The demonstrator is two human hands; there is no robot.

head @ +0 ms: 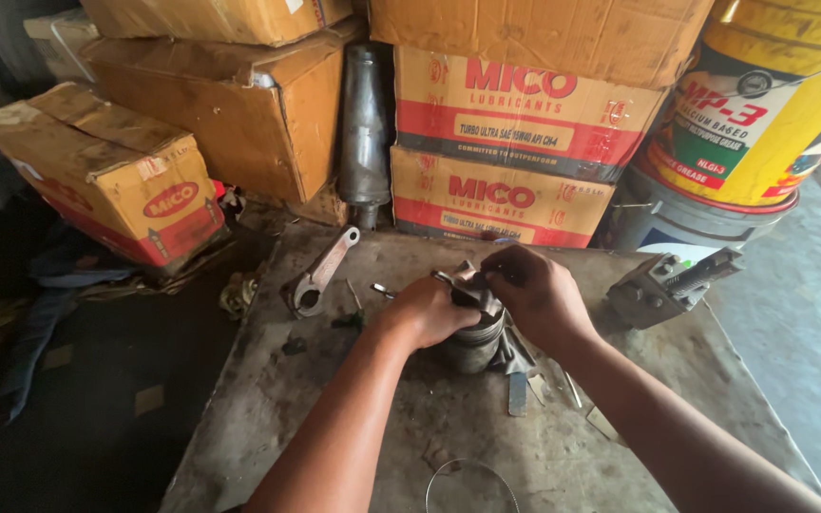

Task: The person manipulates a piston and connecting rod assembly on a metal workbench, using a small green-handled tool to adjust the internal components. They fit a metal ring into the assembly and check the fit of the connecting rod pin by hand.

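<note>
- Piston (472, 344) stands upright mid-table (410, 418).
- Left hand (427, 312) clamps its crown; keep that grip firm.
- Right hand (536, 294) pinches a small metal part (467, 278) on top; work squarely, avoid slipping.

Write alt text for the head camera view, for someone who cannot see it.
Two bare hands, the left hand and right hand, grip a grey metal piston standing on a grimy workbench. A connecting rod lies to the left and a bench vise sits at right. Worn cardboard boxes and a yellow pail are stacked behind.
</note>
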